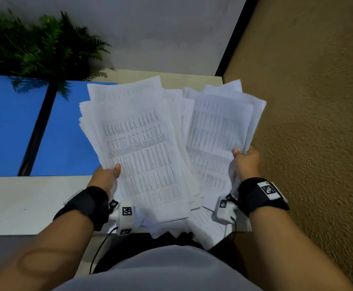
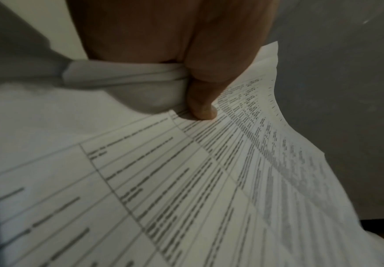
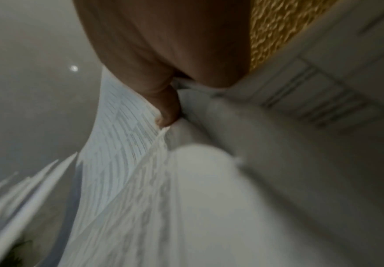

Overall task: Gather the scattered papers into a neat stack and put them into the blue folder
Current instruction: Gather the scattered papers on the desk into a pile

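You face pale grey wall (image 1: 171, 34). Black strip (image 1: 232, 36) runs down its right edge. Bumpy tan wall (image 1: 318, 101) fills your right side. Light wood table (image 1: 24, 202) sits below you. Green leafy plant (image 1: 35, 45) stands at far left corner, blurry. Room looks dim. 1 small bright spot (image 3: 74, 68) shows up high.

Papers (image 1: 146, 143) hide both hands' fingers (print too blurred to read).

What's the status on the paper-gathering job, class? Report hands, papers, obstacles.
Left hand and right hand each grip one side of the papers. Sheets fanned, not squared. Blue folder lies open at left, a fern overhanging it.
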`<state>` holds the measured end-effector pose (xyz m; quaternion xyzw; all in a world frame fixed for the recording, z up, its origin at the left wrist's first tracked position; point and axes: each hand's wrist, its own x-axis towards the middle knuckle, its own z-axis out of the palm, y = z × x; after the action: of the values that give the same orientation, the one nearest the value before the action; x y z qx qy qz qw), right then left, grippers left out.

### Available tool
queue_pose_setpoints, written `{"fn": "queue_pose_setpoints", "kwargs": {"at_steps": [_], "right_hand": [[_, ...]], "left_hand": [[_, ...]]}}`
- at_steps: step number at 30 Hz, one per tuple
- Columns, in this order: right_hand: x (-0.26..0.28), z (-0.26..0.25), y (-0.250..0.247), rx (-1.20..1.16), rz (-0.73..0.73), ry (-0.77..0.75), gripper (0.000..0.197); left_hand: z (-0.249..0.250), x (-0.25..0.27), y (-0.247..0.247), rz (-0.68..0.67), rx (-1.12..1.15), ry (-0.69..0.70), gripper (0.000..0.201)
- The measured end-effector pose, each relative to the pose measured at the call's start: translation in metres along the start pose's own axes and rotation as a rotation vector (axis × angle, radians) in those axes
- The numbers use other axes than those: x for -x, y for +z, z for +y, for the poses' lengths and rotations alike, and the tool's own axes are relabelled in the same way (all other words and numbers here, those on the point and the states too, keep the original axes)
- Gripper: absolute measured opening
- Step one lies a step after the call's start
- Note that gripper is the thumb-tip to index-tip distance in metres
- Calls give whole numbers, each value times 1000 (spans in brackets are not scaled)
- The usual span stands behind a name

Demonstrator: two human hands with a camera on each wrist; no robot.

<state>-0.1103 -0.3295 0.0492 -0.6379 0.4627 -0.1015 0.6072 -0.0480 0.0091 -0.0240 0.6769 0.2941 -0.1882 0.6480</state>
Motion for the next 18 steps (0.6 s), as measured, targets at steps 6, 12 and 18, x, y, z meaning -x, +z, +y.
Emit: {"fn": "queue_pose_setpoints", "kwargs": {"at_steps": [6,12,18], "right_hand": [[6,-3,-19,-56,-186,120,29],[4,25,-21,65,-255,173,33],[-3,37,-11,354,-109,0,28]], "left_hand": [[-4,-29,15,-169,-116,34,82],[6,-28,21,-347,-178,-2,78],[-19,-53,26,-276,-142,1,85]]}}
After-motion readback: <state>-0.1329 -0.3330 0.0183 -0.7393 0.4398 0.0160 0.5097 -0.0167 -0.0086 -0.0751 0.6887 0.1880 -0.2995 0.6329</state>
